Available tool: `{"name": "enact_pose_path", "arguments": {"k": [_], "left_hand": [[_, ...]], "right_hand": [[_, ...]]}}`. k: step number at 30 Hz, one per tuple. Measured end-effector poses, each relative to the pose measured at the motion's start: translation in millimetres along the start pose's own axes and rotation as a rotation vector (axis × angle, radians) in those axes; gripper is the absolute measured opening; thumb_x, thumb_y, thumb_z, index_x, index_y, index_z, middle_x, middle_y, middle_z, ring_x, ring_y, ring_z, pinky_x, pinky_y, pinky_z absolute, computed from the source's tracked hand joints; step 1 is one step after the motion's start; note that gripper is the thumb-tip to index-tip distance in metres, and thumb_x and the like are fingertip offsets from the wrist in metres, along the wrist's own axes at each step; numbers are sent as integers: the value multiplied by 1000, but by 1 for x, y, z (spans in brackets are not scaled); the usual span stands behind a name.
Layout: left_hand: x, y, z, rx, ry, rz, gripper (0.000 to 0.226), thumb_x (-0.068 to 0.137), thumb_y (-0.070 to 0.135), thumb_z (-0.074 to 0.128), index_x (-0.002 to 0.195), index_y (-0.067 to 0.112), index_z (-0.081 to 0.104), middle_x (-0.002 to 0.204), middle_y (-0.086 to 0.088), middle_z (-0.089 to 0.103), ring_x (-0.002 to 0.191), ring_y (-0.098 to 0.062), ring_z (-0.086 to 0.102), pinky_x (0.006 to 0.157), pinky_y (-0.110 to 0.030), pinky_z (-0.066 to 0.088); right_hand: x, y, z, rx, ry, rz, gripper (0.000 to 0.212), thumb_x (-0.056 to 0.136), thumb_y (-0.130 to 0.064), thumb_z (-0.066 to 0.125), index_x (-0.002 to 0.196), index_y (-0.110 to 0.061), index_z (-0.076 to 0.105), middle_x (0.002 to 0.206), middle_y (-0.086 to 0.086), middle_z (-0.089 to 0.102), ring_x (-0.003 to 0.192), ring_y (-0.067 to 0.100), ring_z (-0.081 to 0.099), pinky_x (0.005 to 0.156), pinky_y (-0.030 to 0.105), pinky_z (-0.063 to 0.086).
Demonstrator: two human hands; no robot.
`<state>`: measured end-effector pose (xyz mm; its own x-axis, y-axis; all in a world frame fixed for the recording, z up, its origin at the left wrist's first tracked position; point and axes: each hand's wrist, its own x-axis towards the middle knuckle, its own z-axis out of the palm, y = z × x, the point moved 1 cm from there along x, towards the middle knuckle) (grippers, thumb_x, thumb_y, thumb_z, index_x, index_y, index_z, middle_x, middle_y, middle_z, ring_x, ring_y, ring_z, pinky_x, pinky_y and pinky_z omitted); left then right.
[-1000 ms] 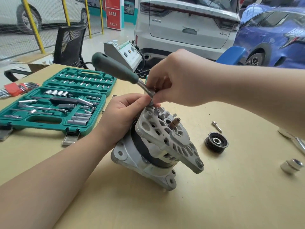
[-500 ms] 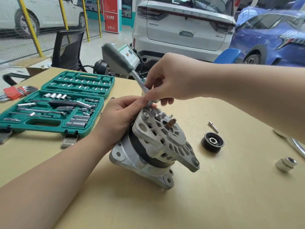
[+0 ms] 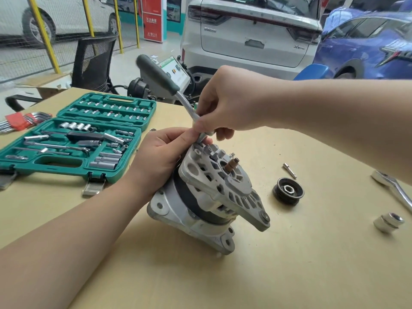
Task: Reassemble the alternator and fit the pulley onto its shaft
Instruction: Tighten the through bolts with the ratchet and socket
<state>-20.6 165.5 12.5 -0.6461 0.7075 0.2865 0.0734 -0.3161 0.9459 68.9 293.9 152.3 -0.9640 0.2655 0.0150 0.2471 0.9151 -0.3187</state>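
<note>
Alternator (image 3: 207, 197): silver housing with a dark middle band, stood tilted on the desk (image 3: 289, 275) near its centre, slotted end plate turned up and to the right. A brown-tipped shaft (image 3: 231, 165) is seen projecting from the middle of that plate.

Left hand (image 3: 160, 159): wrapped round the upper left of the alternator, thumb laid over the top edge of the end plate.

Right hand (image 3: 225, 103): fingers pinched on the metal shank of a ratchet wrench (image 3: 165, 82) just above the alternator's top edge; the grey-green handle is angled up and to the left. The wrench head is hidden under the fingers.

Pulley (image 3: 288, 191): black, grooved, lying flat on the desk to the right of the alternator, apart from it, with a hex nut seen in its centre.

Small bit (image 3: 289, 171): lying just behind the pulley.

Large socket (image 3: 388, 221): on its side, near the right edge.

Second wrench (image 3: 394, 188): at the right edge, partly out of view.

Green socket case (image 3: 73, 139): open, far left, with hex keys (image 3: 20, 122) in a red holder beside it.
</note>
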Motion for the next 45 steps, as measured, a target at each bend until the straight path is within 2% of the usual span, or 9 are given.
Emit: {"name": "enact_pose_path", "arguments": {"k": [7, 13, 18, 24, 31, 36, 38, 41, 45], "left_hand": [[-1, -1, 1, -28, 2, 9, 30, 95, 27, 67, 103, 3, 82, 95, -10, 83, 84, -17, 78, 73, -25, 61], [-1, -1, 0, -7, -1, -1, 22, 97, 26, 71, 98, 12, 87, 96, -10, 83, 87, -22, 80, 74, -26, 62], [-2, -1, 1, -2, 73, 4, 19, 96, 20, 71, 84, 16, 86, 80, 1, 82, 74, -8, 77, 64, -16, 57], [1, -3, -2, 37, 0, 28, 27, 93, 38, 75, 96, 14, 88, 98, -12, 83, 89, -24, 80, 80, -32, 65], [3, -3, -1, -2, 3, 46, 21, 90, 32, 73, 92, 18, 88, 97, -10, 84, 86, -19, 79, 76, -27, 62], [3, -3, -2, 34, -1, 48, 22, 97, 29, 72, 94, 14, 88, 97, -10, 83, 88, -22, 80, 78, -29, 63], [3, -5, -4, 84, -6, 55, 19, 101, 21, 72, 90, 17, 87, 91, 0, 84, 84, -13, 78, 76, -22, 61], [1, -5, -3, 122, 1, 59, 37, 100, 9, 71, 74, 32, 84, 76, 21, 77, 73, 10, 69, 69, -7, 53], [4, -3, -2, 70, -7, 66, 21, 103, 25, 71, 92, 18, 88, 94, -8, 83, 86, -18, 78, 76, -25, 62]], "right_hand": [[7, 5, 2, 260, -30, 193, 30, 88, -28, 84, 84, 0, 75, 67, 11, 76, 56, 19, 74, 50, 22, 55], [-2, -2, -10, -127, -75, -183, 20, 82, -39, 87, 97, -29, 78, 78, -12, 78, 66, 0, 72, 67, 21, 59], [-9, -1, -10, -290, -35, -329, 22, 79, -33, 90, 98, -34, 78, 84, -16, 74, 78, -1, 68, 76, 25, 56], [-1, 5, -4, -59, -48, -122, 21, 85, -41, 85, 87, -21, 79, 71, -5, 78, 61, 6, 75, 65, 24, 62], [5, 18, 4, 447, -58, 203, 34, 83, -27, 88, 89, 3, 75, 71, 16, 77, 63, 24, 77, 55, 25, 59], [-2, 4, -5, -14, -66, -114, 23, 83, -42, 86, 91, -21, 79, 74, -4, 78, 62, 4, 74, 59, 17, 58], [-8, -2, -8, -229, -45, -282, 21, 81, -40, 87, 96, -29, 78, 80, -12, 75, 69, -1, 68, 62, 9, 50], [-13, -2, -8, -385, -39, -398, 23, 80, -34, 89, 100, -32, 77, 87, -12, 72, 81, 8, 66, 74, 25, 52], [-10, -2, -2, -323, 24, -285, 19, 86, -39, 82, 98, -26, 77, 80, -9, 75, 76, 10, 70, 77, 35, 58]]}}
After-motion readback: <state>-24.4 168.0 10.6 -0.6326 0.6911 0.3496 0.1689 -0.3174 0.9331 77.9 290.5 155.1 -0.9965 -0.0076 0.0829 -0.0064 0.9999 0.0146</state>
